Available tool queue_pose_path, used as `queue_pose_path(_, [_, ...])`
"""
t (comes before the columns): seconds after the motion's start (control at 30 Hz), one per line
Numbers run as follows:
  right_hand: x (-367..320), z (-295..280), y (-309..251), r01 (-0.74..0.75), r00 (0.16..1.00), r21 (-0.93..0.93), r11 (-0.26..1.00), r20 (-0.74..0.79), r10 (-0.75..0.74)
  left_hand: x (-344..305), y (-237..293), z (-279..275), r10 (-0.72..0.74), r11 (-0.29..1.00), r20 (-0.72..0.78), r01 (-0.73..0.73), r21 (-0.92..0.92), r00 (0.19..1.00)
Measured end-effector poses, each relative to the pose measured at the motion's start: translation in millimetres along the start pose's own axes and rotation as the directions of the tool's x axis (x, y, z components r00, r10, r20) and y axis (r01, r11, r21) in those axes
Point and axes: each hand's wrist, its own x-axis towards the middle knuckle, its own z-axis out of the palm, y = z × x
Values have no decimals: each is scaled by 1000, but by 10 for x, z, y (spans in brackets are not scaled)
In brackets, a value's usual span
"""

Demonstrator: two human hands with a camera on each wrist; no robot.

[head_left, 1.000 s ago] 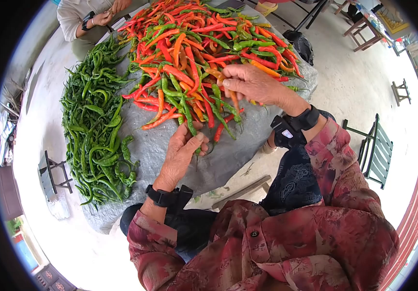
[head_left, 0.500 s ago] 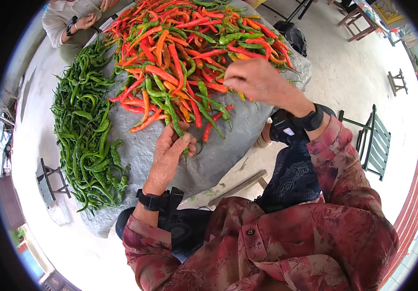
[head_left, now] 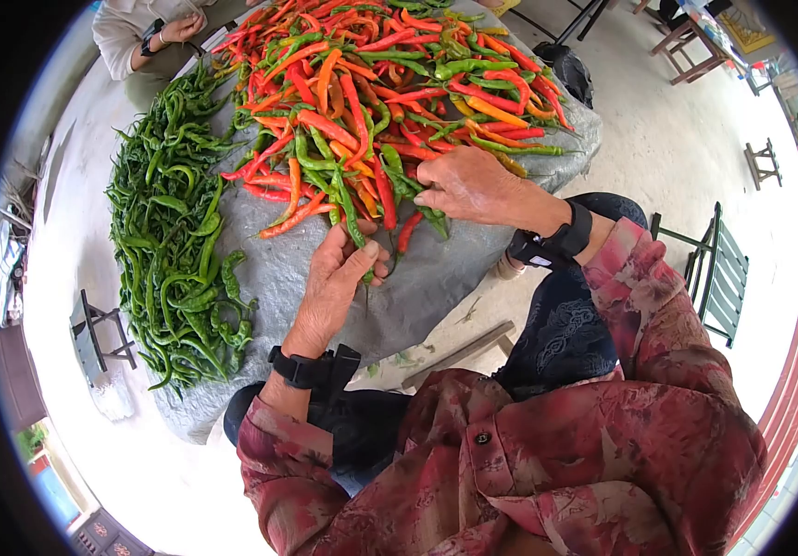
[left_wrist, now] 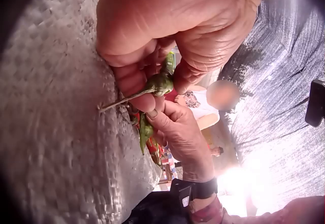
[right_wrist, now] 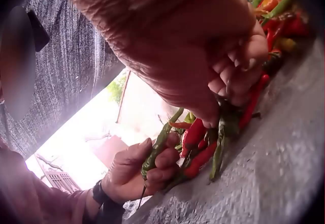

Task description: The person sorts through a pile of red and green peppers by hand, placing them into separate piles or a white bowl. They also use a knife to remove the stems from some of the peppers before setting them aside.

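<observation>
My left hand (head_left: 329,287) is at the near edge of a heap of red, orange and green chili peppers (head_left: 343,120). Between its thumb and fingers it holds a long green chili (head_left: 351,218), whose stem and cap show in the left wrist view. Just to the right, my right hand (head_left: 482,187) pinches a darker green chili (right_wrist: 223,135) at the heap's edge, thumb and fingers round its upper part. Red chilies (right_wrist: 195,142) lie between the two hands in the right wrist view.
A pile of green chilies (head_left: 163,250) runs down the left side of the silvery woven sheet (head_left: 408,306). Another person (head_left: 144,42) sits at the far left. A black bag (head_left: 570,74) is beyond the right edge; a slatted chair (head_left: 721,273) stands to the right.
My right hand has let go of an orange chili at the heap's right side and come back toward the near edge, onto a green one. My left hand keeps its green chili.
</observation>
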Motion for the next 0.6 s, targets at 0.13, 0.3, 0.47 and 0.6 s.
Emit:
queue_pose_path(0.13, [-17, 91, 35, 20, 993, -5, 1000, -120, -20, 1, 8, 18, -3, 1000, -3, 3, -10, 1000])
queue_pose_path(0.3, [-3, 65, -2, 91, 959, -22, 996, -267, -94, -2, 18, 24, 1, 1000, -18, -1, -25, 1000])
queue_pose_path(0.47, [105, -49, -3, -72, 964, 420, 905, -202, 170, -12, 40, 32, -2, 1000, -23, 2, -3, 1000])
queue_pose_path(0.6, [291, 100, 9, -146, 957, 333, 932, -192, 219, 2, 24, 14, 2, 1000, -13, -2, -2, 1000])
